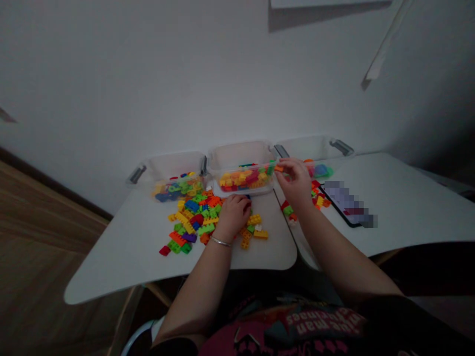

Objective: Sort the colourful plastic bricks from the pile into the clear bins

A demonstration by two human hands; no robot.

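Right hand (295, 182) pinches an orange plastic brick (278, 168) beside the middle clear bin (241, 154); left hand (234, 215) palm-down against loose bricks (193, 222), grip unclear.

Counts: three clear plastic bins (241, 157); two white desks (148, 242); one left hand (233, 216); one right hand (295, 183), pinching one orange brick (278, 168); one bracelet (220, 242); one smartphone (347, 205). Loose toy bricks (193, 222): two heaps, apparently too overlapped for an exact count.
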